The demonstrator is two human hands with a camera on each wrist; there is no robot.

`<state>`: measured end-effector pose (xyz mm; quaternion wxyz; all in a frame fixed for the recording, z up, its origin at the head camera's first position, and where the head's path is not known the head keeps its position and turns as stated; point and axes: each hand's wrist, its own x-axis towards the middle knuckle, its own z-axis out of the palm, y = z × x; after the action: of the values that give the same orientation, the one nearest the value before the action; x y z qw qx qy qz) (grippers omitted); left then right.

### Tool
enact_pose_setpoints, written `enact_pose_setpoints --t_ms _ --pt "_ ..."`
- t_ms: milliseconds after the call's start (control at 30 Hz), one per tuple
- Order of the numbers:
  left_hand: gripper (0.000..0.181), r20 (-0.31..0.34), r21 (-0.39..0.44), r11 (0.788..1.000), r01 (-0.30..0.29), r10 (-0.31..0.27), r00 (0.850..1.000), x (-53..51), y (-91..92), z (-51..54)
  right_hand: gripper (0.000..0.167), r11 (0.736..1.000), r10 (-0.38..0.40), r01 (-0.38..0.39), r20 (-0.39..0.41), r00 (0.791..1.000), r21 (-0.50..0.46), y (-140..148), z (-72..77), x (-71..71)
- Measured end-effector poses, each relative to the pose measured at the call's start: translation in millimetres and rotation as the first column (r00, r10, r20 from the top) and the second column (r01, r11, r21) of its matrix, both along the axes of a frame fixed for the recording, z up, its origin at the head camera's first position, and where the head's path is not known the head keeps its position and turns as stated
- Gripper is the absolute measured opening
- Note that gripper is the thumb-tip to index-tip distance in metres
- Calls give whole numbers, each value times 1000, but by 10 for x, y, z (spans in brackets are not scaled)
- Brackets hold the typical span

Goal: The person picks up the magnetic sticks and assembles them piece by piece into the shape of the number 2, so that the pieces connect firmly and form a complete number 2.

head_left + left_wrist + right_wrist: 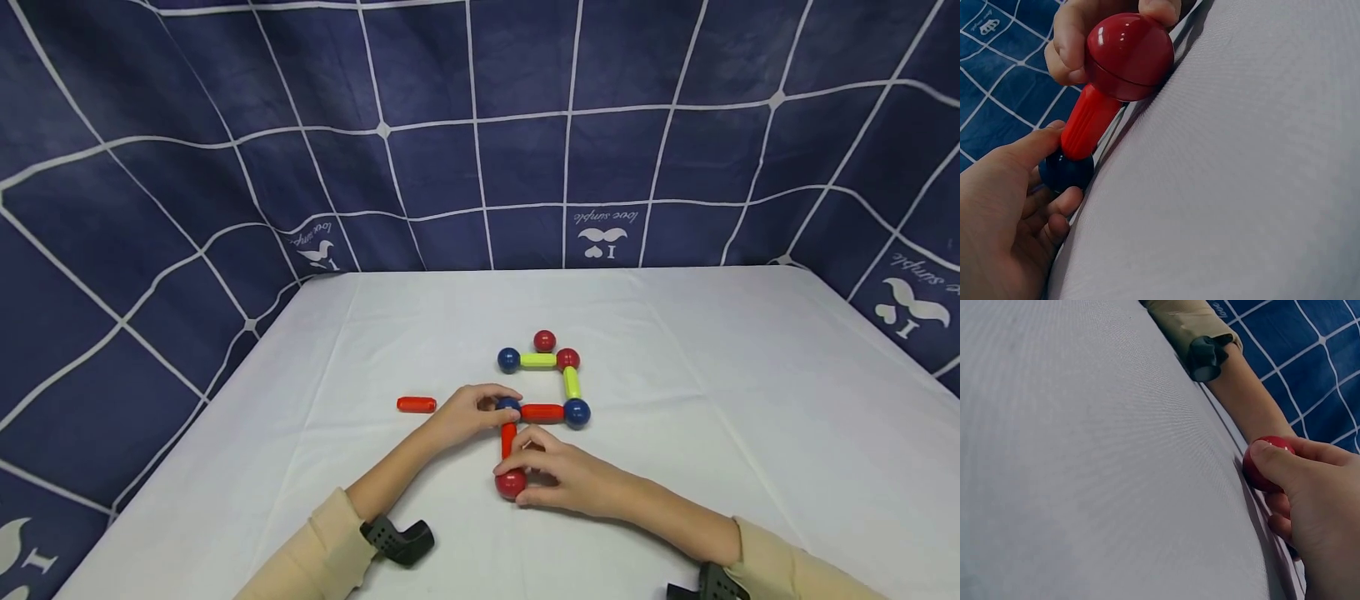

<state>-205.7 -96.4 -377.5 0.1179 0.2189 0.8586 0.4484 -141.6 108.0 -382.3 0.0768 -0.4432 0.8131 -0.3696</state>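
Note:
Between thumb and fingers, my left hand (475,412) pinches a blue ball (1066,172) at the left corner of a chain of balls and rods. My right hand (564,472) grips a red ball (511,484) at the chain's near end. A red rod (1089,122) joins these two balls. From the blue ball another red rod (542,413) runs right to a second blue ball (577,413). A yellow-green rod (572,382) leads back to a red ball (567,359), then a yellow-green rod (537,360) reaches a blue ball (508,360).
A loose red rod (416,404) lies left of my left hand. Another red ball (544,341) sits behind the far yellow-green rod. Everything rests on a white cloth-covered table (675,483), with a blue grid-patterned curtain (525,167) around its back and sides.

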Motion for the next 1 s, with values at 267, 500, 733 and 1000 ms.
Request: enact_pose_setpoints --t_ms 267,500,733,1000 --pt "31 0 7 1000 11 -11 1000 -23 -5 -27 34 999 -35 34 99 994 11 6 43 -11" --pt "33 30 -5 1000 12 -11 999 -13 -9 -15 28 996 -67 69 36 997 -58 148 138 -142" --pt "34 41 -21 1000 4 -3 999 -2 -5 10 22 969 -234 216 -161 959 -119 396 221 -358" --pt "33 50 -12 1000 8 -7 999 5 -13 9 28 919 -360 384 -205 910 89 610 190 -547"
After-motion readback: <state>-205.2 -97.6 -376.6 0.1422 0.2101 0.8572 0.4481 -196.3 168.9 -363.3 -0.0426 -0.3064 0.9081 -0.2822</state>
